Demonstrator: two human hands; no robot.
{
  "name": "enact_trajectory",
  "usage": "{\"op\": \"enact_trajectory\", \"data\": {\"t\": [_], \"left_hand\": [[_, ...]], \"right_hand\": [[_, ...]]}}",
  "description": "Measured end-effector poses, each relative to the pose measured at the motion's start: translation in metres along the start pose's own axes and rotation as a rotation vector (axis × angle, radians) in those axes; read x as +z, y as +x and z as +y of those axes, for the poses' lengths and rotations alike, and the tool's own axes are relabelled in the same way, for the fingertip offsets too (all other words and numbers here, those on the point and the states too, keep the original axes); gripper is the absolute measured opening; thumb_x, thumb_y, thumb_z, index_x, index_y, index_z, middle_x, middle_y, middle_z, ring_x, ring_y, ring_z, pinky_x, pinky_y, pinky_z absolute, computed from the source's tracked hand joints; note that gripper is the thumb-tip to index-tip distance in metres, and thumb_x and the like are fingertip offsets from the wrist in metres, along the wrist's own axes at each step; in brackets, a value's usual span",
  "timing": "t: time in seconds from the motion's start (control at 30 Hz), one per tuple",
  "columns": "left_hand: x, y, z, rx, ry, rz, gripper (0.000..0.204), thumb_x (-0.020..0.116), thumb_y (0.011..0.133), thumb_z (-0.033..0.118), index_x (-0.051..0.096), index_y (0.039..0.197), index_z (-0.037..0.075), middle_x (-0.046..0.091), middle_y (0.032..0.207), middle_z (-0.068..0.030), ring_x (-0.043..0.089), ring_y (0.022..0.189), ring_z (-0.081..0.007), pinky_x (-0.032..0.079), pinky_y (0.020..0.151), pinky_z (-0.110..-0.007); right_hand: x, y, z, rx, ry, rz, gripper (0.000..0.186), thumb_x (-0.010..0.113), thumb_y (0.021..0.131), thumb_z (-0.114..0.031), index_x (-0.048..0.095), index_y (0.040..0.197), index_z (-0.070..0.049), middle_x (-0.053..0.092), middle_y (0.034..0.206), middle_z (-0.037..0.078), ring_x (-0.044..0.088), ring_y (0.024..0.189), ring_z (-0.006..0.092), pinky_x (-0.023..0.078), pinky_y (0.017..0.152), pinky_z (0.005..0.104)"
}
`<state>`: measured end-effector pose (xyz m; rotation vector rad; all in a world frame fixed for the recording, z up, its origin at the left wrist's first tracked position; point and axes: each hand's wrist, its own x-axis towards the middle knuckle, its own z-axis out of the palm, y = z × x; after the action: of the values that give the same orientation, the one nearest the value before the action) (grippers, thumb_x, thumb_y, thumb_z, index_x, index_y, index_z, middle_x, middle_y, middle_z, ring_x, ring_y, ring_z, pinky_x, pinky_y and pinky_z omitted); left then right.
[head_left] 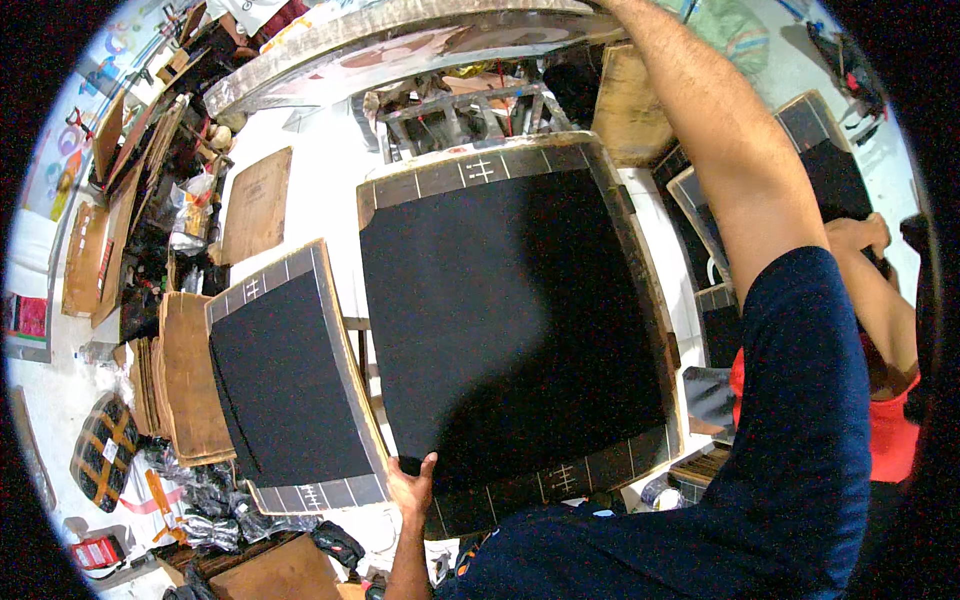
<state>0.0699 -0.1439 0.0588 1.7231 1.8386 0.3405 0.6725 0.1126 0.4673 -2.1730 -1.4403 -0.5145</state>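
A large board with a matte black face and a marked dark border lies tilted before me. My left hand grips it by its lower left edge, thumb over the black face; the other fingers are partly hidden. To its left leans a smaller board of the same kind, its right edge close to that hand. My right arm, in a dark blue sleeve, stretches up across the right side to the top edge of the picture. The right hand itself lies beyond that edge.
Another person's arm and red garment show at the right, near more black-faced boards. A long pale slab crosses the top. Stacked brown cardboard, black plastic bags and a taped black bundle are at the left.
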Motion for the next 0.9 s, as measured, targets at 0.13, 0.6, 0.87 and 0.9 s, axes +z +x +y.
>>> {"op": "enact_trajectory", "data": {"t": [0.13,0.6,0.87,0.9], "left_hand": [[-0.005,0.004,0.011,-0.068,0.093,-0.034,0.095,0.086,0.071,0.068,0.057,0.12,-0.009,0.069,0.098,-0.0302,0.069,0.094,-0.0489,0.054,0.083,-0.053],[0.015,0.005,0.007,0.016,0.109,0.09,0.079,0.085,0.077,0.06,0.059,0.114,-0.004,0.063,0.109,-0.0236,0.061,0.106,-0.0438,0.049,0.094,-0.051],[-0.029,0.145,0.144,0.404,-0.443,0.227,0.07,0.079,0.094,0.029,0.047,0.147,-0.005,0.06,0.137,-0.025,0.062,0.121,-0.0376,0.049,0.102,-0.046],[-0.046,0.173,0.18,0.254,-0.705,0.076,0.073,0.074,0.098,0.038,0.046,0.149,-0.005,0.058,0.143,-0.0233,0.059,0.127,-0.0349,0.05,0.102,-0.044]], "right_hand": [[-0.001,0.004,0.002,-0.018,0.051,-0.014,0.089,0.069,0.07,-0.085,0.078,0.115,-0.009,0.074,0.117,0.021,0.071,0.112,0.0362,0.054,0.098,0.0445],[-0.005,0.017,-0.001,0.002,0.004,-0.009,0.096,0.068,0.068,-0.087,0.076,0.12,-0.007,0.073,0.121,0.022,0.071,0.113,0.0355,0.054,0.099,0.0432],[0.042,-0.067,0.015,-0.103,-0.104,0.076,0.08,0.066,0.07,-0.089,0.078,0.1,-0.016,0.077,0.106,0.012,0.072,0.101,0.033,0.054,0.089,0.0469],[0.055,-0.089,0.02,-0.154,-0.107,0.149,0.075,0.07,0.069,-0.086,0.078,0.093,-0.015,0.077,0.099,0.011,0.073,0.093,0.0326,0.055,0.083,0.0468]]}}
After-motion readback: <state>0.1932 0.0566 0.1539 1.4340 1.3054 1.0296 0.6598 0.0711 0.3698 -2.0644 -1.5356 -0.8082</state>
